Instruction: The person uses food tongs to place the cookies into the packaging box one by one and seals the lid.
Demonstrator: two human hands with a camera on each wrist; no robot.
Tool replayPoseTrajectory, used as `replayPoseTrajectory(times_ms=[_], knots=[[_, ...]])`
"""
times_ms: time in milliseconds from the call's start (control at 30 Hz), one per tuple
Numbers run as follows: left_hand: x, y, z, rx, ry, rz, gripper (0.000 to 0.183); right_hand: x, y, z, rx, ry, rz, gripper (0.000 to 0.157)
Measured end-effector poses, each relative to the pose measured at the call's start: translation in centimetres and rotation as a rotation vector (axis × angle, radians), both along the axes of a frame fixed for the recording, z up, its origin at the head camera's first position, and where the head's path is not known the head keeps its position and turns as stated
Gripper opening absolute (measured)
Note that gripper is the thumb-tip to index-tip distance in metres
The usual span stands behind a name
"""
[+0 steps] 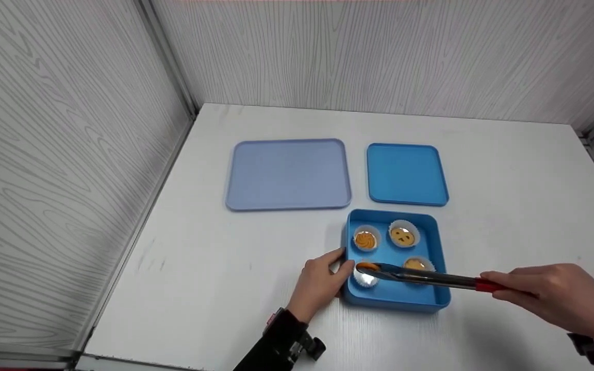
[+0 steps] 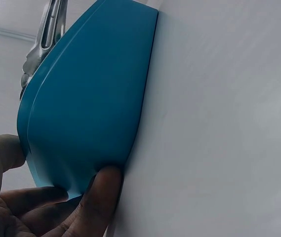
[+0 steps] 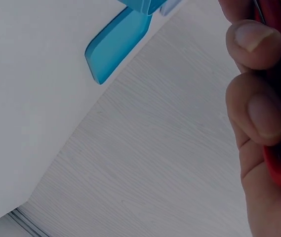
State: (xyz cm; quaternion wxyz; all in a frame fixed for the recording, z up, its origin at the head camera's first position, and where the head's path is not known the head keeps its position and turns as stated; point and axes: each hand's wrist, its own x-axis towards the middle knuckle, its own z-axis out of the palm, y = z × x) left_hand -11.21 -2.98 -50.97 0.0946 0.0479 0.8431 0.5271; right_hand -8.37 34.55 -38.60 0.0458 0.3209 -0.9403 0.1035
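My right hand [image 1: 560,293] grips a pair of tongs [image 1: 449,279] by their red handle [image 3: 278,170]. The tong tips pinch a small orange-brown cookie [image 1: 367,266] above a white paper cup [image 1: 365,280] in the front left of a blue box [image 1: 395,304]. My left hand [image 1: 320,283] holds the box at its left wall, thumb at the rim; in the left wrist view, its fingers [image 2: 105,192] lie against the box's outer side. Other paper cups hold a swirled cookie [image 1: 365,239], a cookie with dark marks [image 1: 402,236] and a pale cookie [image 1: 414,264], partly behind the tongs.
Behind the box lie a flat lavender tray [image 1: 289,175] to the left and a smaller blue square tray [image 1: 407,174] to the right. A white table [image 1: 199,268] bears everything, with wood-grain panels [image 1: 328,56] rising at the back and sides.
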Motion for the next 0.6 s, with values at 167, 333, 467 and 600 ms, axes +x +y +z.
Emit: replayPoseTrajectory(times_ms=[167, 333, 467, 600], knots=[[0.0, 0.0, -0.1, 0.009, -0.008, 0.004, 0.057, 0.0, -0.5, 0.3, 0.056, -0.002, -0.005, 0.033], [0.1, -0.1, 0.0, 0.014, -0.005, 0.006, 0.057, 0.1, -1.2, 0.5, 0.111, 0.062, 0.03, 0.037], [0.1, -0.1, 0.0, 0.011, -0.009, 0.005, 0.057, 0.0, -1.7, 0.8, 0.124, 0.087, 0.06, 0.04], [0.2, 0.0, 0.2, 0.016, -0.02, 0.006, 0.057, 0.0, -2.1, 1.1, 0.14, 0.118, 0.083, 0.042]])
